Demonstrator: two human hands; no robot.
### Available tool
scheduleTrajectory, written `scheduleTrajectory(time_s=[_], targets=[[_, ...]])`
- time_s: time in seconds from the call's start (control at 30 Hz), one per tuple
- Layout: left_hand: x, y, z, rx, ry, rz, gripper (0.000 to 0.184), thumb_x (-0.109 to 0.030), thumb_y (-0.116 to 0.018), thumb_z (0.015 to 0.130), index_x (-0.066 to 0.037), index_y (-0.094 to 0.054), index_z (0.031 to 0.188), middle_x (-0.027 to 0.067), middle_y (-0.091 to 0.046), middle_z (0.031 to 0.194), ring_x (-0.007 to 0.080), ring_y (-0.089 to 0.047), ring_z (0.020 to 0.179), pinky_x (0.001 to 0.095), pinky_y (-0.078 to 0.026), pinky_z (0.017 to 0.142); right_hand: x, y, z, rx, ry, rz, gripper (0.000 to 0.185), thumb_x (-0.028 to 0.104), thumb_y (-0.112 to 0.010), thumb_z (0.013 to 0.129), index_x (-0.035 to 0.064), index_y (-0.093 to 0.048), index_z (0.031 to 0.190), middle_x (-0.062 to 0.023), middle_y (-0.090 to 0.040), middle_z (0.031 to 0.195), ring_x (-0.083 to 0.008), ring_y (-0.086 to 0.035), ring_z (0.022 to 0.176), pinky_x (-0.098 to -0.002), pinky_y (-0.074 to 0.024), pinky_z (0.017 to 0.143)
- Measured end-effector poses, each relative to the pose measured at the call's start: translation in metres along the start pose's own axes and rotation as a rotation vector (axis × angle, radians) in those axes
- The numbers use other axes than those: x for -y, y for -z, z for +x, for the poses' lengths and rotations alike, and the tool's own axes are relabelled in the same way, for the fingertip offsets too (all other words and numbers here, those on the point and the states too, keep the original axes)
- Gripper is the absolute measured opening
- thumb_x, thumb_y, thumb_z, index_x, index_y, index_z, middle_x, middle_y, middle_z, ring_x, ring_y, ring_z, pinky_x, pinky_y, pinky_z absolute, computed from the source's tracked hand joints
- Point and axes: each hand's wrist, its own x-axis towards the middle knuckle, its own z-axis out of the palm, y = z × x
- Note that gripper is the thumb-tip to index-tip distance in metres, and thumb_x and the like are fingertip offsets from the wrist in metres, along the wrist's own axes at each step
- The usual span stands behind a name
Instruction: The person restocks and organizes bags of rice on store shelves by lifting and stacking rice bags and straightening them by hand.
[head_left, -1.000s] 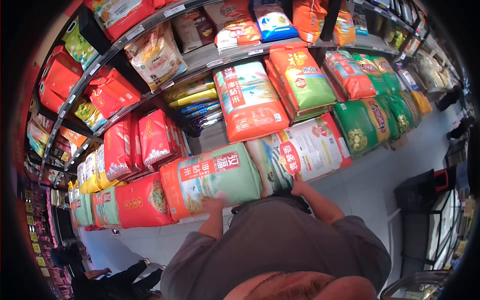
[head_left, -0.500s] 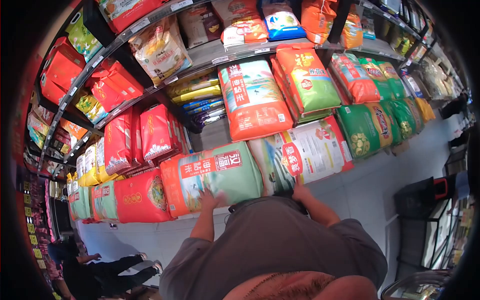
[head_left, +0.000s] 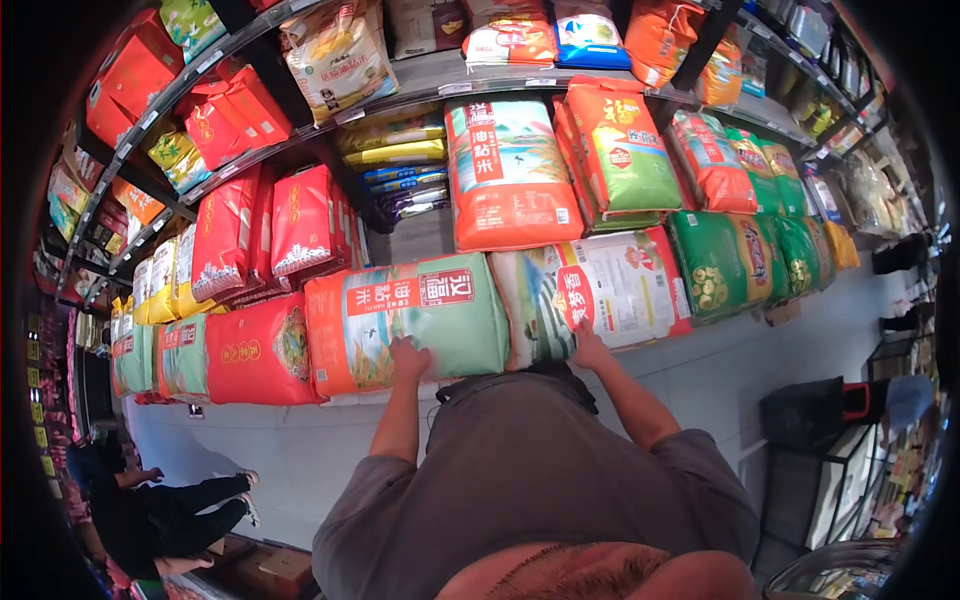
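- Left hand [head_left: 409,357]: laid on the front face of the mint sack [head_left: 462,333], near its lower edge; thumb apart from the fingers, not clamped.
- Right hand [head_left: 591,348]: at the lower edge of the white sack [head_left: 632,290], with at least 1 finger against its face. I cannot tell whether my fingers and thumb are clamped on that edge.
- Hand spacing: my 2 hands are apart, each at its own sack.
- Mint sack: lies on its side in the front row, orange at its left end, directly in front of me.
- White sack: lies just right of the mint sack, the 2 ends touching.
- Red sack [head_left: 255,352]: lies in the same row, against the mint sack's left end.
- Green sack [head_left: 722,258]: lies just beyond the white sack's right end.
- Tall sack [head_left: 510,170]: stands behind the row, above the junction of the mint and white sacks.
- Shelf [head_left: 425,240]: grey surface visible left of the tall sack.
- Person [head_left: 150,515]: dark clothing, lower left, well apart from my hands.
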Motion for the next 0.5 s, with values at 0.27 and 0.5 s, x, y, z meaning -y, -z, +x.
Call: scheduleTrajectory(time_s=[0.27, 0.5], targets=[[-0.050, -0.005, -0.020, 0.125, 0.130, 0.060, 0.086, -0.028, -0.066, 0.073, -0.001, -0.034, 0.148, 0.0323, -0.014, 0.158, 0.0558, -0.007, 0.146, 0.0573, -0.018, 0.120, 0.019, -0.032, -0.006, -0.021, -0.024, -0.152, 0.077, 0.021, -0.064, 0.077, -0.0068, -0.038, 0.143, -0.0190, -0.007, 0.165, -0.0403, -0.029, 0.144, -0.0469, -0.0369, 0.114], [-0.046, 0.002, -0.032, 0.140, 0.029, 0.130, 0.087, -0.023, -0.066, 0.073, -0.002, -0.030, 0.150, 0.0316, -0.012, 0.159, 0.0577, -0.005, 0.145, 0.0573, -0.020, 0.120, 0.007, -0.037, 0.002, -0.015, 0.018, -0.064, 0.081, 0.018, -0.062, 0.078, -0.0077, -0.030, 0.148, -0.0245, -0.003, 0.164, -0.0425, -0.021, 0.148, -0.0441, -0.0275, 0.120]])
